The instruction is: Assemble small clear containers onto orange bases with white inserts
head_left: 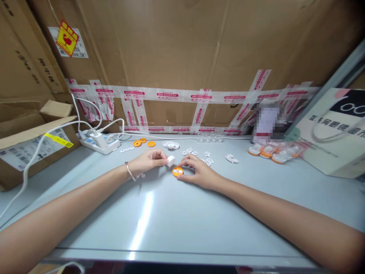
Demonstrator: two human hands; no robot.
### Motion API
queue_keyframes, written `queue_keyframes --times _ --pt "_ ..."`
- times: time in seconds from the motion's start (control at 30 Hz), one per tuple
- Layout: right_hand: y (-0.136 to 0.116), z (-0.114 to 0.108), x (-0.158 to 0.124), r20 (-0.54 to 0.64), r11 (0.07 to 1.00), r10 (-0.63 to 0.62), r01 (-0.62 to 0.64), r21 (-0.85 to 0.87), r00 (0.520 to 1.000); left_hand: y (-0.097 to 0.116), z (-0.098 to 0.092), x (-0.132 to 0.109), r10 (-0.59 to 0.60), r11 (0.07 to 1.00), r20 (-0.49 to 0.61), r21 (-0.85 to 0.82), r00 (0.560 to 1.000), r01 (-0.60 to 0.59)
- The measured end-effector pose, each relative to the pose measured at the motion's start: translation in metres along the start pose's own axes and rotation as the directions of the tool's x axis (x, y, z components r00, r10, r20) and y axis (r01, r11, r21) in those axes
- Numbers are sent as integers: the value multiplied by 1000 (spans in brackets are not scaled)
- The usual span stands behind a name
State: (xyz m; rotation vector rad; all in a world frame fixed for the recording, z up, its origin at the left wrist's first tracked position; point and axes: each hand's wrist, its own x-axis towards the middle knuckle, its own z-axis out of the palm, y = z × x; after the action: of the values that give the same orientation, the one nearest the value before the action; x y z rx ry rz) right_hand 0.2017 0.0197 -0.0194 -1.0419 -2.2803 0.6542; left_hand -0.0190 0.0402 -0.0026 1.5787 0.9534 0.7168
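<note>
Backing the whole scene is a wall of large cardboard cartons (182, 57) criss-crossed with red-printed packing tape (171, 95), closing off the far edge of the pale grey bench (159, 224). On the right a white printed box (333, 133) leans in, and on the left an open cardboard box (31, 144) sits beside a white power strip (98, 142) with a charger plugged in and its cables trailing off the bench edge. Supplies lie in loose groups along the back, probably so each kind can be reached without sorting: bagged orange-and-white parts (270, 152) to the right, small white pieces (199, 155) in the middle, white rings (170, 145) and three spare orange discs (143, 143) to the left. Both forearms stretch forward and meet near the bench's centre. The right hand (201, 173) lies flat, fingertips pressing the rim of an orange disc (177, 171) that rests on the bench with white inserts in its face; this grip is a light pinning hold, apparently to stop the disc sliding. The left hand (148, 160), a thin bracelet on its wrist, has its grip closed to a fingertip pinch on a small white cap (170, 160), held just above and to the left of the disc, seemingly lined up with it.
</note>
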Motion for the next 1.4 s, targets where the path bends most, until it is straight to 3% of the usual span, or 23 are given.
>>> queue_keyframes --times 0.33,0.57,1.13,1.4 --pt "1 1 1 -29 1000 -13 13 11 1000 2 5 1 -11 968 104 252 994 -16" --pt "1 1 1 -26 1000 4 -3 26 1000 -5 7 4 51 957 136 275 989 -87" --pt "4 2 1 -33 1000 -5 6 12 999 -3 15 2 96 956 100 267 990 -120" --pt "4 2 1 -36 1000 -16 17 16 999 8 23 -8 196 828 45 528 980 -190"
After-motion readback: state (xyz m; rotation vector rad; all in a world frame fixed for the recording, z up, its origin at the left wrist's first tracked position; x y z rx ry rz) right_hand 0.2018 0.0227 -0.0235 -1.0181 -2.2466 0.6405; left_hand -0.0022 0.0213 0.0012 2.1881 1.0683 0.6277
